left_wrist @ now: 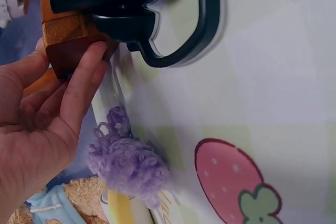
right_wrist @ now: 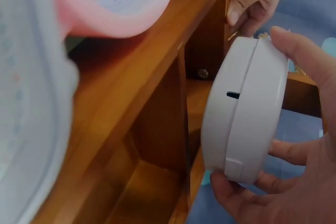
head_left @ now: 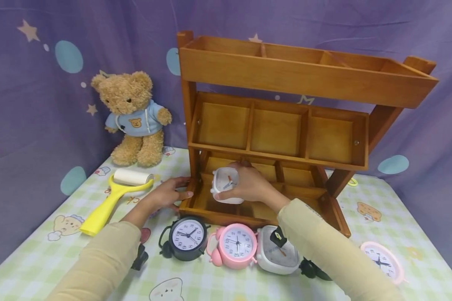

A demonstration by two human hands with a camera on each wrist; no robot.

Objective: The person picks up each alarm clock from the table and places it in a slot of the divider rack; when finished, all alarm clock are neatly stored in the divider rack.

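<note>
My right hand (head_left: 251, 184) grips a small white alarm clock (head_left: 224, 179) by its edges, over the left end of the wooden rack's bottom tier. In the right wrist view the clock's side (right_wrist: 245, 109) shows between thumb and fingers. My left hand (head_left: 167, 195) holds the lower left corner of the wooden rack (head_left: 305, 79), thumb and fingers on either side of the wood end (left_wrist: 79, 51). In front of the rack stand a black alarm clock (head_left: 188, 238), a pink alarm clock (head_left: 238, 246) and a larger white alarm clock (head_left: 278, 258).
A teddy bear (head_left: 135, 121) in a blue hoodie sits at the back left. Before it lies a yellow-handled lint roller (head_left: 109, 205). Another pink clock (head_left: 382, 262) lies at the right, and a dark object (head_left: 314, 269) is partly hidden under my right sleeve. Purple yarn (left_wrist: 128, 166) lies near the left hand.
</note>
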